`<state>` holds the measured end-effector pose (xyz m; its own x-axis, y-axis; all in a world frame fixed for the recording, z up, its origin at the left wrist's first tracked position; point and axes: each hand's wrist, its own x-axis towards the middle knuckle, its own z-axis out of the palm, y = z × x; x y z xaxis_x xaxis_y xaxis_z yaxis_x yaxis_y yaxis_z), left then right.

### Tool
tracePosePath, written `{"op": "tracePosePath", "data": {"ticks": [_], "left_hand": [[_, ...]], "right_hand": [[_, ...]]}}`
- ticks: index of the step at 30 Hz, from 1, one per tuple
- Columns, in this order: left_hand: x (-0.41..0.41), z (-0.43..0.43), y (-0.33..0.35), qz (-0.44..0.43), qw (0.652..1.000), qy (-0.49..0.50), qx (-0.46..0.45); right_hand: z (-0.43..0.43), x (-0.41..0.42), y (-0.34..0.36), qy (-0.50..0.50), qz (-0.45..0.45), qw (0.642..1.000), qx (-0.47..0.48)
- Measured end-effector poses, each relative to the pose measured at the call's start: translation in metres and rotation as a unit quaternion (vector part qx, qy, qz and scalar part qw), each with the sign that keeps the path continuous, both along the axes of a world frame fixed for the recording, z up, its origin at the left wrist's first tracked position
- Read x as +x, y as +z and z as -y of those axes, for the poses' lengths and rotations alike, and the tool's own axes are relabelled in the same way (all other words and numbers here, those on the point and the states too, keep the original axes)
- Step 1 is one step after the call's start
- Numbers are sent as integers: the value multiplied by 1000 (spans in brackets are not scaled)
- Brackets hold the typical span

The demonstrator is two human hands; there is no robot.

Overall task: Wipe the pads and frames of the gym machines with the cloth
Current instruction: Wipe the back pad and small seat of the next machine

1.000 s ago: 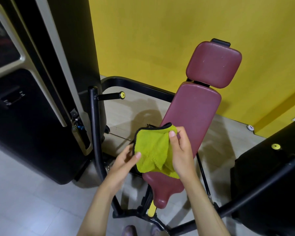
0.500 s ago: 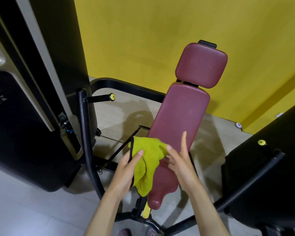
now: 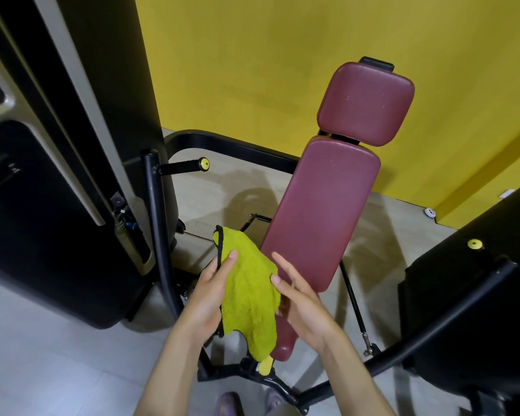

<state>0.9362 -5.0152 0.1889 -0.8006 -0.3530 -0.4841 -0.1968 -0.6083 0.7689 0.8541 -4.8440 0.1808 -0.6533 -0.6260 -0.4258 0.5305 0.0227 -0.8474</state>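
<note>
Since a second ago the cloth (image 3: 249, 295) has passed from the right hand (image 3: 303, 301) to the left hand (image 3: 206, 298), and it now hangs lower and more spread out. The left hand pinches it, thumb pressed on top near the black-trimmed edge and fingers underneath. The right hand is slack just right of that grip, its fingers straight and parted and holding nothing, with only the thumb tip touching the cloth's right edge.

Right below the grip, the cloth's lower corner hangs over a yellow lever (image 3: 265, 366) and half covers the maroon seat pad (image 3: 284, 337). Left of the grip rises a black frame tube (image 3: 159, 235). Beyond the right hand slopes the maroon back pad (image 3: 321, 211), and above that sits the head pad (image 3: 365, 103). Farthest off is the yellow wall (image 3: 252, 55).
</note>
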Motion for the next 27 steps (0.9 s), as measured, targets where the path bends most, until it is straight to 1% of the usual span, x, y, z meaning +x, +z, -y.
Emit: {"op": "tracePosePath", "data": {"ticks": [3, 5, 8, 10, 11, 13, 14, 15, 16, 19, 20, 21, 22, 23, 25, 26, 27], "left_hand": [[2, 9, -10, -10, 998, -40, -39], [4, 11, -11, -4, 995, -59, -75], [4, 12, -20, 35, 981, -45, -186], [2, 13, -30, 55, 967, -29, -247], [0, 13, -34, 66, 965, -16, -255], [-5, 14, -38, 94, 965, 35, -243], [-8, 14, -37, 96, 966, 49, -234], [-10, 14, -36, 78, 969, 45, -230], [-12, 14, -32, 50, 969, 23, -241], [-16, 14, -22, -39, 957, -95, -273], [-16, 14, -19, -63, 950, -139, -272], [-18, 15, -19, -72, 941, -182, -277], [-20, 15, -21, -73, 930, -220, -286], [-24, 14, -23, -69, 917, -247, -307], [-36, 10, -27, -53, 885, -249, -391], [-41, 7, -28, -50, 861, -237, -448], [-47, 4, -28, -49, 837, -217, -500]], "right_hand": [[-1, -2, -5, -93, -60, 994, 24], [-1, -4, -11, -147, -89, 985, 15], [2, -3, -16, -183, -138, 973, 3], [3, -4, -13, -181, -192, 964, 21], [1, -5, -10, -172, -222, 959, 33], [-4, -8, -8, -146, -269, 950, 57], [-9, -10, -8, -136, -280, 948, 70], [-14, -11, -8, -127, -283, 948, 78], [-19, -13, -8, -113, -281, 949, 84], [-35, -19, -8, -63, -282, 949, 124], [-39, -20, -8, -56, -298, 941, 148], [-43, -23, -7, -58, -326, 926, 181], [-47, -25, -5, -69, -367, 902, 215], [-49, -28, -5, -84, -414, 871, 249], [-54, -35, -5, -106, -493, 812, 295], [-57, -39, -5, -109, -511, 796, 307], [-58, -42, -4, -112, -515, 790, 313]]}}
